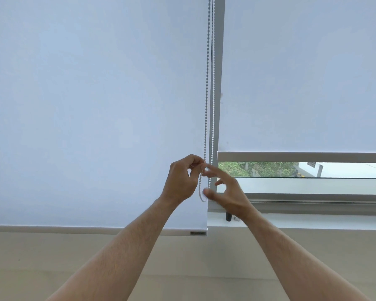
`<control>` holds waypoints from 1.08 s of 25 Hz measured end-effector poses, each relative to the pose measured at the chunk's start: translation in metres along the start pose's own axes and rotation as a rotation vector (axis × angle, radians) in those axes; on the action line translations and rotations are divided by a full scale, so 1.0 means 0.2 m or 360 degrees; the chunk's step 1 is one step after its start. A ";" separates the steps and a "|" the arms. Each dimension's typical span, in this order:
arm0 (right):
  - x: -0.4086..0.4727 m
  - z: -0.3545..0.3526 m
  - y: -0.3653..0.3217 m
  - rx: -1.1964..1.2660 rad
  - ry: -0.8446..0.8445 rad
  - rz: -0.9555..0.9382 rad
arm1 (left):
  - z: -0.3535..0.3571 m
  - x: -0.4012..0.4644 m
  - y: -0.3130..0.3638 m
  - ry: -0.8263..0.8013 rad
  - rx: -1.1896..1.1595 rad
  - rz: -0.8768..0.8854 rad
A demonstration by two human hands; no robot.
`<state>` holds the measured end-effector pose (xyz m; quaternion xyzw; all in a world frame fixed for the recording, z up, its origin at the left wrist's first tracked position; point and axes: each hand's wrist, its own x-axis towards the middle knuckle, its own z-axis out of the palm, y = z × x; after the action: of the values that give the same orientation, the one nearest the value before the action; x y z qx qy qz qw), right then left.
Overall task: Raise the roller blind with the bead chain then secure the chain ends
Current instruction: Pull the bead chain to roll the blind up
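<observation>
A white bead chain [207, 88] hangs as two strands between two white roller blinds. The left blind [96, 105] reaches down to its bottom bar [96, 229] below the sill. My left hand [181, 179] pinches the left strand between thumb and fingers at about window-bar height. The chain's bottom loop [201, 195] dangles below that hand. My right hand [227, 192] is spread beside the loop, its thumb tip touching the loop's lower end and its index finger pointing toward the left hand's fingertips.
The right blind [302, 83] ends higher, with its bottom bar [302, 157] above a strip of window showing greenery. A grey mullion [218, 83] runs behind the chain. A small dark object [228, 216] stands on the white sill [313, 222]. A beige wall lies below.
</observation>
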<state>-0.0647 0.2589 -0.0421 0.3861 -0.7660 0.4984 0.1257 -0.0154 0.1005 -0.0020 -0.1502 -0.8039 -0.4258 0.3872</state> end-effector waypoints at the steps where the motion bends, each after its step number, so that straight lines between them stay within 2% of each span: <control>1: 0.02 -0.03 -0.03 0.0086 0.0056 -0.0022 | 0.00 -0.01 -0.01 -0.0011 0.0011 0.0011; 9: 0.34 -0.12 -0.31 0.0399 0.0474 -0.0178 | 0.08 -0.17 -0.08 -0.0148 0.0049 -0.0042; 18: 0.31 -0.10 -0.29 0.0394 0.0633 -0.0151 | 0.15 -0.30 -0.14 -0.0244 0.0105 -0.0110; 22: 0.28 -0.10 -0.29 0.0377 0.0643 -0.0132 | 0.13 -0.24 -0.10 -0.0445 0.0117 -0.0083; 23: 0.27 -0.09 -0.29 0.0368 0.0639 -0.0142 | 0.12 -0.22 -0.09 -0.0423 0.0101 -0.0137; 27: 0.22 -0.05 -0.25 0.0229 0.0620 -0.0112 | 0.03 -0.06 -0.03 -0.0047 -0.0120 -0.0303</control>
<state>-0.0602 0.2369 0.0207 0.3169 -0.6757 0.6123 0.2609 -0.0136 0.1037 -0.0164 -0.0938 -0.8035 -0.4884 0.3270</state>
